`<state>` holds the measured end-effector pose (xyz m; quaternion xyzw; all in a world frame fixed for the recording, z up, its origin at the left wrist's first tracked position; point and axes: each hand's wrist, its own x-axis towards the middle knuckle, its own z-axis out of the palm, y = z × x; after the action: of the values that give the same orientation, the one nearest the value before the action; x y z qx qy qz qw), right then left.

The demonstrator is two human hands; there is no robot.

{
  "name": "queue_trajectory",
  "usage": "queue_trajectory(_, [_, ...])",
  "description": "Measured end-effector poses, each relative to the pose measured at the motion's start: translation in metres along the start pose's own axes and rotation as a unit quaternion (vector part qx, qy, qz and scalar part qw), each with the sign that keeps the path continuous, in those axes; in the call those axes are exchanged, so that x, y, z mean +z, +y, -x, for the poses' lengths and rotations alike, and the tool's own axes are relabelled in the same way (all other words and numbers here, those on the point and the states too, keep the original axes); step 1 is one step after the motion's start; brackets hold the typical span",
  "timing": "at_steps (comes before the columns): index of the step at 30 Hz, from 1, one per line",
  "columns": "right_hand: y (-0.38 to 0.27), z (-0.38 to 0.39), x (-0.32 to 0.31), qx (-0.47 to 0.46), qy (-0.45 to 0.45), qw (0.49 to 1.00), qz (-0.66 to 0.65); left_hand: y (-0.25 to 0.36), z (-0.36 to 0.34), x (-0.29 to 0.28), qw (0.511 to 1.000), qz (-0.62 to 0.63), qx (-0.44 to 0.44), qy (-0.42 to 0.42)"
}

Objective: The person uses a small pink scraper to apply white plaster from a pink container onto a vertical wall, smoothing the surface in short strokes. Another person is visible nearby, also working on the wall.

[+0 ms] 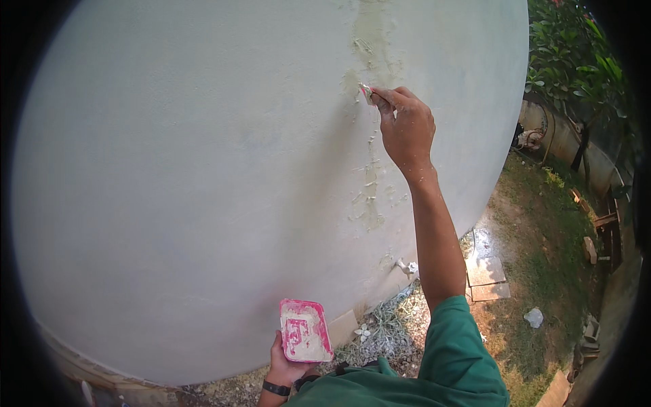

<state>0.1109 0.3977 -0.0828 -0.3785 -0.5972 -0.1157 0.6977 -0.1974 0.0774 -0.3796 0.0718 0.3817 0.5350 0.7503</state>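
Note:
My right hand (407,129) pinches a small putty-smeared scraper (367,93) with some pink showing, at the pale painted wall (169,156). A rough vertical streak of cream putty (371,47) runs above the scraper, with thinner broken patches below it, beside my forearm. Low at the centre, my left hand (281,359) holds a shallow pink tray (324,330) coated inside with cream putty; its fingers are mostly hidden under the tray.
A white tap-like fitting (407,267) sits low on the wall. Square slabs (485,271) lie on patchy grass at the right, near a crumpled white lump (534,317). Leafy bushes (569,61) and a low boundary wall (614,169) curve along the right edge.

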Motion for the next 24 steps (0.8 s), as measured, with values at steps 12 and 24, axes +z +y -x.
queue_trajectory(12, [-0.019, 0.055, 0.05, -0.133, 0.049, 0.974, 0.177, 0.002, -0.015, -0.025, 1.0, -0.009, -0.024, -0.012])
queue_trajectory(24, [-0.03, 0.023, 0.031, 0.132, 0.011, 0.99, 0.052, 0.005, -0.02, -0.019, 0.998, -0.048, -0.027, -0.008])
